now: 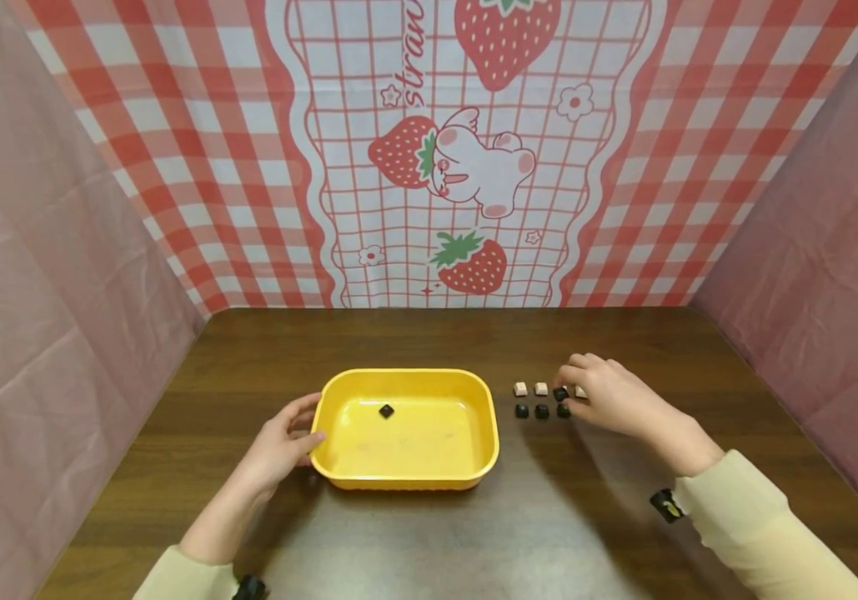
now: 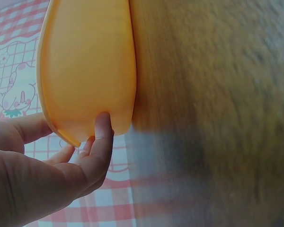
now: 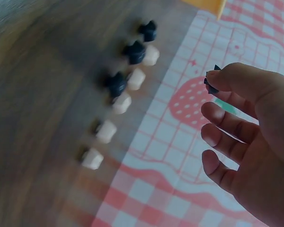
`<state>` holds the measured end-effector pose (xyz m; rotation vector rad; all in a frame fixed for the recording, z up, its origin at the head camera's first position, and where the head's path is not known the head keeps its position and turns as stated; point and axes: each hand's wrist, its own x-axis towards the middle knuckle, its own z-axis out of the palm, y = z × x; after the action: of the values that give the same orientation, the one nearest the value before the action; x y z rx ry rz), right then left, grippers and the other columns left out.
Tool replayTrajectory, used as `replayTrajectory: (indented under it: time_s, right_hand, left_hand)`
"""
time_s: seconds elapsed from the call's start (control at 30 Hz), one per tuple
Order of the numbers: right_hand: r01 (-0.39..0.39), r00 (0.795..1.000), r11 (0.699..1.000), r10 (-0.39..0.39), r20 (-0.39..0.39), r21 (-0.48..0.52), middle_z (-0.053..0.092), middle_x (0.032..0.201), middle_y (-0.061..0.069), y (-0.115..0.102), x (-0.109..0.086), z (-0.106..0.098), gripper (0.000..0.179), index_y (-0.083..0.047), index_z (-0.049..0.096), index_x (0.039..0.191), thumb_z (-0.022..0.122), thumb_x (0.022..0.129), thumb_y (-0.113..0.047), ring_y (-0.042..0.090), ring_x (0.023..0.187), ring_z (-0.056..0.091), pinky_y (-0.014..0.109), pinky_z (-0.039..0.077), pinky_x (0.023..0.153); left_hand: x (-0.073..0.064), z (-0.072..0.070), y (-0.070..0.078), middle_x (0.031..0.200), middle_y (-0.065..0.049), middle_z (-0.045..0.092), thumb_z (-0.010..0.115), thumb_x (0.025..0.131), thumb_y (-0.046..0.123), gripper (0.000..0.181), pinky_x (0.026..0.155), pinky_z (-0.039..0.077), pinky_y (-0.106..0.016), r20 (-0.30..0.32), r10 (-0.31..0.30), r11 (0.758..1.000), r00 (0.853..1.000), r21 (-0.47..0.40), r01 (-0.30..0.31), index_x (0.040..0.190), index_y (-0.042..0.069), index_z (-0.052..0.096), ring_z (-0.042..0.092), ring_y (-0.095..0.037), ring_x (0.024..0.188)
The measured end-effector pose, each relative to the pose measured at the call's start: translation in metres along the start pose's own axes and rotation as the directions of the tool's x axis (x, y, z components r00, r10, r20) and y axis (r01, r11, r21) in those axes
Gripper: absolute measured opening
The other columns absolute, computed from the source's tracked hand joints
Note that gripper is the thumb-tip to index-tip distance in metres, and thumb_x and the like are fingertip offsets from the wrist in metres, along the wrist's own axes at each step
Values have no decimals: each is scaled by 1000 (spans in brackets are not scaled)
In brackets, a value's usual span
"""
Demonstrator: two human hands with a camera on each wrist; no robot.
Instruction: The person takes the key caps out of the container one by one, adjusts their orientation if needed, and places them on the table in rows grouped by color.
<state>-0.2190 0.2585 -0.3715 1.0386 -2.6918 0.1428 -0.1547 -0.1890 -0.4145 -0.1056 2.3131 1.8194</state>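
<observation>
My left hand (image 1: pixel 278 446) grips the left end of a yellow plastic tub (image 1: pixel 406 483), thumb over the rim and fingers against its outer wall (image 2: pixel 90 61). Inside the tub lies one small black keycap (image 1: pixel 387 411). To the tub's right, my right hand (image 1: pixel 616 396) pinches another black keycap (image 3: pixel 212 81) between thumb and index finger, held above the table. Under and beside that hand sit a row of several white keycaps (image 3: pixel 136 79) and a nearer row of three black keycaps (image 1: pixel 542 411). The hand partly covers the right end of the rows in the head view.
The brown wooden table (image 1: pixel 413 542) carries everything. Behind it hangs a red-and-white checked cloth (image 1: pixel 233 167) with strawberry prints. Pink fabric (image 1: pixel 811 192) hangs along both sides.
</observation>
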Motion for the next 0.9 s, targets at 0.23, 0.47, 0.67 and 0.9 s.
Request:
replayTrajectory:
  time_s: [0.23,0.47,0.67,0.9]
  right_hand:
    - [-64,998,998,63,25,25,57,82,0,17,-12,12,19,-13,65,88,77,73,-10,10,66,49,26,42,52]
    - [-130,989,991,127,74,35,57,83,1,31,-24,25,18,-11,65,89,75,74,-9,12,68,51,28,43,53]
    - [-186,974,982,179,142,40,59,87,2,38,-29,34,22,-8,65,94,76,75,-11,18,74,58,35,48,56]
    - [-231,956,971,216,200,55,60,88,3,42,-31,42,19,-9,66,94,75,77,-10,17,74,57,34,47,58]
  left_hand:
    - [0,0,1,137,-26,42,54,92,-1,57,68,54,-32,3,-2,1000,1000,4,2,145,6,32,54,-37,112]
    - [0,-1,0,136,-26,43,54,92,-2,57,68,54,-31,2,6,1000,1000,3,-6,144,6,33,55,-37,112]
    - [2,-1,-1,137,-27,43,53,92,-3,57,71,56,-35,-2,11,1000,1000,-6,-11,144,5,33,55,-37,111]
    - [2,0,-1,136,-28,43,52,92,-4,56,68,56,-33,-2,19,1000,1000,-10,-19,144,5,34,56,-36,109]
